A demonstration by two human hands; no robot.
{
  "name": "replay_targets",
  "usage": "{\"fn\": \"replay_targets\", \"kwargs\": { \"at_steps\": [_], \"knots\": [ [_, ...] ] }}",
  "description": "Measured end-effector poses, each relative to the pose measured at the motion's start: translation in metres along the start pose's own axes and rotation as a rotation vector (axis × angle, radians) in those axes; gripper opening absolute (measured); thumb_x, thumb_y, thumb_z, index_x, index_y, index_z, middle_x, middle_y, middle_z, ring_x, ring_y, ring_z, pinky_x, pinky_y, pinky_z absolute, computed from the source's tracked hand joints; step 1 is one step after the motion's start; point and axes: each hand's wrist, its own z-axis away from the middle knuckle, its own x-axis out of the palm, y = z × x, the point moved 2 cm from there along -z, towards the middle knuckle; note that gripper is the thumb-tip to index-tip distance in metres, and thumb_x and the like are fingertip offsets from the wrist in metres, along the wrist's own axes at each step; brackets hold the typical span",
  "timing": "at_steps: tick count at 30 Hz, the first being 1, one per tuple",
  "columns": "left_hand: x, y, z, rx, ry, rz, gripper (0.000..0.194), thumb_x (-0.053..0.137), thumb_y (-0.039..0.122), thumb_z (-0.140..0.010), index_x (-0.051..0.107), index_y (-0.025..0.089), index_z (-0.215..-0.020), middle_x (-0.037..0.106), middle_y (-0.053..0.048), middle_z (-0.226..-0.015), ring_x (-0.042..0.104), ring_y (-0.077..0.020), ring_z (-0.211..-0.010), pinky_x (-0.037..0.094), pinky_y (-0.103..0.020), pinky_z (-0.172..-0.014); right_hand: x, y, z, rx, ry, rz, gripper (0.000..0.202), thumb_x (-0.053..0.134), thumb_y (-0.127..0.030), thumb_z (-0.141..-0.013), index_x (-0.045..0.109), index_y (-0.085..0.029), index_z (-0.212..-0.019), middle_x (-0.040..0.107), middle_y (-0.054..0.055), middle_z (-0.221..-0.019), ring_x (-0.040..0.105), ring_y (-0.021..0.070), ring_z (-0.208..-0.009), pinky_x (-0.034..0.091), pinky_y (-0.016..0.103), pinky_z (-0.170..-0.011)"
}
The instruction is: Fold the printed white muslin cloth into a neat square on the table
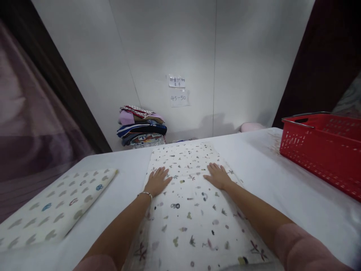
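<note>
The left hand (158, 180) and right hand (218, 175), both open, are pressing flat on a white cloth (188, 195) patterned with palm trees and small figures, which is stretching lengthwise across the table (124, 162).

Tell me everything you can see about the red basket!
The red basket looks like plastic. Its walls have small holes, and a thin, metal-looking handle lies at its rim. It stands upright on the white tabletop, on the right. The picture cuts off one end, and its inside bottom is hidden. Neither the left hand nor the right hand touches it.
</note>
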Motion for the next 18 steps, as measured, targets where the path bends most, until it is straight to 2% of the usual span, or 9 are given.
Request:
{"fn": "replay_targets", "kwargs": {
  "at_steps": [4, 6, 8, 11, 13, 15, 18],
  "knots": [
    [-0.006, 0.006, 0.001, -0.030, -0.004, -0.002, 0.062, 0.027, 0.056, -0.087, 0.032, 0.025, -0.139, 0.020, -0.004, -0.149, 0.012, -0.0229, -0.138, 0.009, -0.045, -0.110, -0.006, -0.004, 0.001, 0.011, -0.030, -0.011, 0.079, 0.017, -0.066, -0.085, 0.019, -0.013, -0.144, 0.008, 0.009, -0.151, 0.003, 0.0267, -0.138, 0.002, 0.046, -0.109],
    [-0.010, 0.009, 0.006, -0.089, 0.038, -0.007, 0.063, 0.027, 0.057, -0.086, 0.032, 0.022, -0.139, 0.018, -0.006, -0.150, 0.012, -0.0244, -0.138, 0.010, -0.047, -0.109, -0.014, -0.004, 0.008, 0.028, -0.059, -0.037, 0.077, 0.021, -0.065, -0.085, 0.021, -0.015, -0.144, 0.009, 0.009, -0.151, 0.004, 0.0260, -0.138, 0.004, 0.045, -0.109],
    [-0.014, 0.008, 0.018, -0.173, 0.113, -0.007, 0.063, 0.026, 0.055, -0.087, 0.033, 0.020, -0.139, 0.017, -0.007, -0.150, 0.014, -0.0259, -0.138, 0.014, -0.048, -0.108, -0.020, 0.004, 0.023, 0.061, -0.016, -0.050, 0.073, 0.027, -0.060, -0.086, 0.023, -0.016, -0.143, 0.011, 0.009, -0.151, 0.005, 0.0257, -0.138, 0.006, 0.046, -0.109],
    [-0.017, -0.001, 0.047, -0.264, 0.182, 0.003, 0.061, 0.029, 0.050, -0.087, 0.038, 0.014, -0.136, 0.021, -0.011, -0.149, 0.022, -0.0272, -0.135, 0.026, -0.044, -0.105, -0.022, 0.032, 0.064, 0.146, 0.142, -0.051, 0.067, 0.036, -0.047, -0.085, 0.027, -0.012, -0.141, 0.017, 0.011, -0.149, 0.013, 0.0260, -0.137, 0.014, 0.042, -0.108],
    [-0.019, -0.010, 0.072, -0.302, 0.186, 0.011, 0.060, 0.033, 0.048, -0.086, 0.040, 0.011, -0.133, 0.027, -0.014, -0.146, 0.031, -0.0284, -0.130, 0.032, -0.041, -0.101, -0.018, 0.053, 0.100, 0.223, 0.188, -0.106, 0.066, 0.039, -0.041, -0.083, 0.029, -0.008, -0.140, 0.028, 0.015, -0.145, 0.028, 0.0261, -0.131, 0.024, 0.037, -0.105],
    [-0.022, -0.018, 0.096, -0.335, 0.188, 0.023, 0.058, 0.035, 0.045, -0.085, 0.041, 0.009, -0.131, 0.037, -0.016, -0.140, 0.039, -0.0288, -0.124, 0.035, -0.039, -0.098, -0.013, 0.067, 0.135, 0.278, 0.194, -0.169, 0.067, 0.041, -0.038, -0.081, 0.029, -0.006, -0.140, 0.042, 0.017, -0.136, 0.041, 0.0264, -0.122, 0.032, 0.036, -0.100],
    [-0.028, -0.019, 0.126, -0.385, 0.170, 0.080, 0.058, 0.038, 0.040, -0.084, 0.039, 0.005, -0.131, 0.051, -0.017, -0.127, 0.048, -0.0273, -0.115, 0.038, -0.035, -0.095, -0.008, 0.071, 0.180, 0.336, 0.193, -0.274, 0.069, 0.041, -0.040, -0.080, 0.028, -0.010, -0.141, 0.056, 0.015, -0.120, 0.056, 0.0256, -0.105, 0.043, 0.035, -0.086]
  ]
}}
